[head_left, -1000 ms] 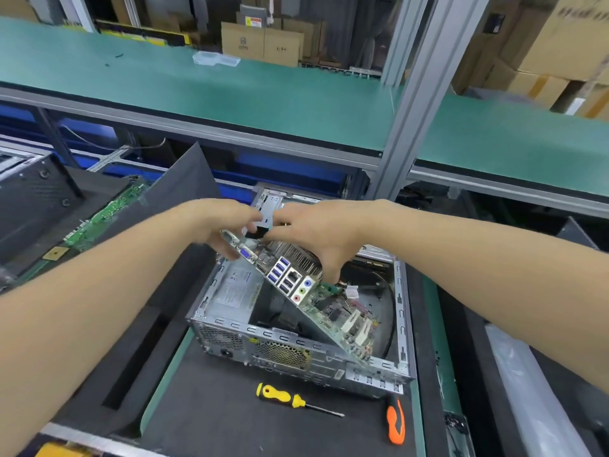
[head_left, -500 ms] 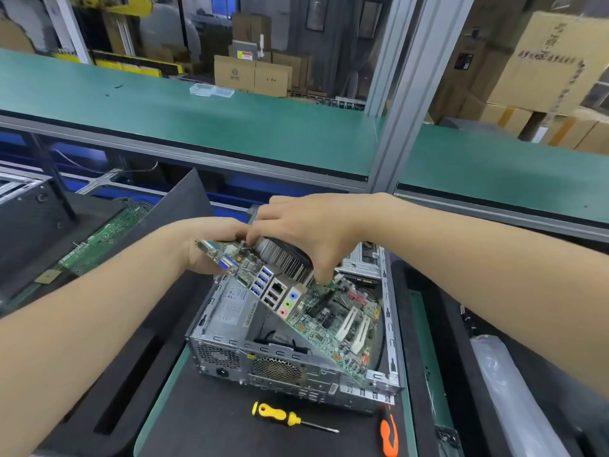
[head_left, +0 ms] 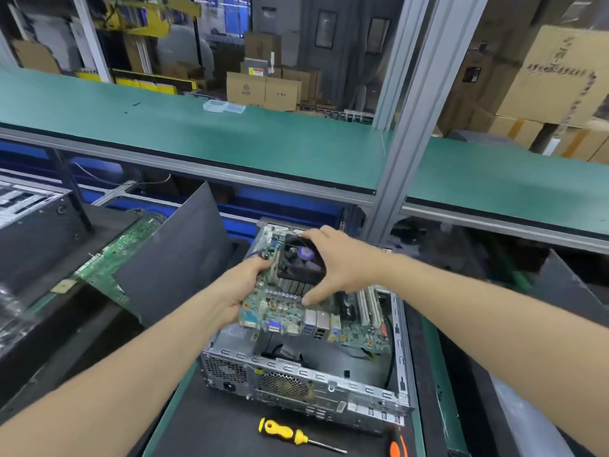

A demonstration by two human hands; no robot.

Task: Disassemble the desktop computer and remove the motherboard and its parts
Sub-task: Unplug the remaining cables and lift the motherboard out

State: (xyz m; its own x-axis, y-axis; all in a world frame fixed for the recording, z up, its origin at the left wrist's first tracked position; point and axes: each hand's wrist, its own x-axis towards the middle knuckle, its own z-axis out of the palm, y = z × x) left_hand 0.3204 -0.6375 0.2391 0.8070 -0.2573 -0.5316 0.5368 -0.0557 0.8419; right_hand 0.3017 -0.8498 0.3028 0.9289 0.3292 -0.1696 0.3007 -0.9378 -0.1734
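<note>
A green motherboard point(head_left: 349, 328) with rear ports, white slots and a black cooler fan point(head_left: 301, 262) on a finned heatsink hangs above the open silver computer case point(head_left: 296, 384). My left hand point(head_left: 242, 288) grips the board's left edge. My right hand point(head_left: 342, 262) holds the cooler, with the thumb on the heatsink's near side and the fingers over the fan's far edge. The board lies nearly level, its port side toward me. The inside of the case below it is dark and mostly hidden.
A yellow-handled screwdriver point(head_left: 290, 435) and an orange-handled tool point(head_left: 397, 448) lie on the black mat in front of the case. At the left, another green circuit board point(head_left: 108, 258) sits under a dark foam sheet point(head_left: 174, 255). A green shelf point(head_left: 230, 133) runs behind.
The motherboard has come up out of the case and turned from steeply tilted to nearly level. Both hands rose with it; the fan's top now faces the camera.
</note>
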